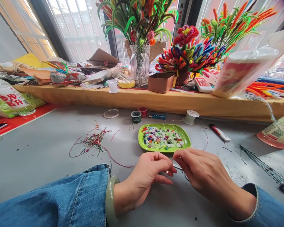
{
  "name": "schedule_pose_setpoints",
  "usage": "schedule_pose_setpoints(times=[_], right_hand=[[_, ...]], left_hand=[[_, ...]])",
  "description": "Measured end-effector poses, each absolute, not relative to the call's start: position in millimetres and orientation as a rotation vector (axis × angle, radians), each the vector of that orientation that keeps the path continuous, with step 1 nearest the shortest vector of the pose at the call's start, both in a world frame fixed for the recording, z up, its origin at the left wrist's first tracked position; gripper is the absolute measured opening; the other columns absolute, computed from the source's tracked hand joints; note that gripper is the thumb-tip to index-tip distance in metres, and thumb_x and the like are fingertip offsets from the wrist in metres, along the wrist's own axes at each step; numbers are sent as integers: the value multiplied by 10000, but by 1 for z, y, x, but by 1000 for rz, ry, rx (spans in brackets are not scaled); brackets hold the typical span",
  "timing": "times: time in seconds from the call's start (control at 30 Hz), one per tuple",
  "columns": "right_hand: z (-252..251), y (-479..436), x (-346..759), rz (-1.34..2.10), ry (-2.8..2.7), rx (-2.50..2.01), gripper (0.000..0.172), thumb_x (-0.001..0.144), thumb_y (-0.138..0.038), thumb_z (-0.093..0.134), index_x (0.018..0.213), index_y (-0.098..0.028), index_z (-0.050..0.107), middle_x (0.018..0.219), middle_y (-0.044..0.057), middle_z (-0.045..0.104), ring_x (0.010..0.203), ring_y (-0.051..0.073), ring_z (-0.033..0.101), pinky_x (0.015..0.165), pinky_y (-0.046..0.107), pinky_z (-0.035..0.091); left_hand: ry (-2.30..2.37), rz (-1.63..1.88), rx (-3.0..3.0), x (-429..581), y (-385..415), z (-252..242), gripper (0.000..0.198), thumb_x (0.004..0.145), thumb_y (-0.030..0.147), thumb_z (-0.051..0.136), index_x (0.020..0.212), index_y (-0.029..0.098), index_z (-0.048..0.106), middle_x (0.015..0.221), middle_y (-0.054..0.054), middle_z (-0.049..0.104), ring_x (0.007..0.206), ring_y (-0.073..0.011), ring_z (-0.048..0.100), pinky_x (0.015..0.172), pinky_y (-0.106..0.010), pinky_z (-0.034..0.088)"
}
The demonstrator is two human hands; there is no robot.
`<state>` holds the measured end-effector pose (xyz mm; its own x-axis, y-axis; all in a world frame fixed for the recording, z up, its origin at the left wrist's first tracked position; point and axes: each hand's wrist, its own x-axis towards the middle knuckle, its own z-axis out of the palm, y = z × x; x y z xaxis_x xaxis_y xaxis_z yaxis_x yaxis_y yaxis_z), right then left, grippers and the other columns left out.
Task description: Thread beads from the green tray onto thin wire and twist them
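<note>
In the head view my left hand (pixel 148 175), with a pale green bangle (pixel 111 197) at its wrist, pinches something small near the fingertips, with a shiny bit below the thumb. Close against it, my right hand (pixel 200 168) has thumb and forefinger pressed together on a thin strand. What exactly each pinch holds is too small to name. Just beyond both hands lies a green tray (pixel 141 143) of mixed coloured beads (pixel 159 135). A red cord (pixel 115 160) runs from a thread tangle (pixel 94 140) towards my left hand.
Thread spools (pixel 135 117) and a white spool (pixel 191 117) stand behind the tray. A red and white cutter or marker (pixel 219 132), dark cords (pixel 262 164) and a bottle (pixel 279 130) lie right. Vases (pixel 140 64), a brown box (pixel 161 83) and a bagged cup (pixel 241 72) line the ledge.
</note>
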<state>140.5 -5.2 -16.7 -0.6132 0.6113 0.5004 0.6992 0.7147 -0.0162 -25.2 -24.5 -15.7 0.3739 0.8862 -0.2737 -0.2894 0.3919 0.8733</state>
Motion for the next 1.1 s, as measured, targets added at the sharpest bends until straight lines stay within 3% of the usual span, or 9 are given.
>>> schedule_pose_setpoints(times=[0.13,0.33,0.43,0.63,0.8,0.93,1.1], right_hand=[[-12,-5,140,107,-2422,-1119,144,821,-207,385,750,-181,507,648,11,563,573,102,481,530,216,330],[0,-2,139,1254,-2046,-1258,249,816,-383,370,721,-175,469,601,-24,435,507,77,364,466,201,311],[-2,0,140,1615,-1753,-1281,291,775,-449,415,726,-164,450,581,-45,349,461,52,278,418,191,257],[-5,1,137,1685,-1625,-1294,292,762,-455,441,707,-168,441,517,-70,284,443,45,225,410,190,219],[-4,0,135,1690,-1582,-1292,286,754,-450,455,701,-170,452,501,-74,294,436,45,217,403,186,195],[-3,-1,137,1783,-1500,-1184,254,752,-382,495,662,-145,492,425,-80,297,405,36,208,404,192,165],[-4,-2,140,1921,-1396,-1022,219,786,-296,466,869,-127,578,364,-73,375,345,25,233,392,204,154]], left_hand=[[866,868,826,-26,-23,-15,66,636,172,571,679,128,549,711,-38,568,726,-123,520,573,-200,431],[850,908,803,-28,-19,-18,145,678,243,560,767,129,570,805,-53,591,736,-118,534,593,-201,426],[834,905,788,-29,-17,-17,198,706,294,533,772,115,587,823,-69,601,722,-115,540,595,-196,423],[806,900,761,-29,-17,-17,263,741,319,479,790,93,604,797,-78,599,714,-122,552,598,-196,423],[869,861,812,-28,-17,-18,173,658,239,593,766,103,589,771,-65,605,692,-105,548,610,-188,420],[895,883,813,-28,-17,-19,140,671,222,579,759,113,574,794,-57,606,702,-100,550,613,-189,413],[908,924,807,-28,-16,-19,178,654,246,606,783,128,573,827,-39,592,708,-103,550,611,-198,410]])
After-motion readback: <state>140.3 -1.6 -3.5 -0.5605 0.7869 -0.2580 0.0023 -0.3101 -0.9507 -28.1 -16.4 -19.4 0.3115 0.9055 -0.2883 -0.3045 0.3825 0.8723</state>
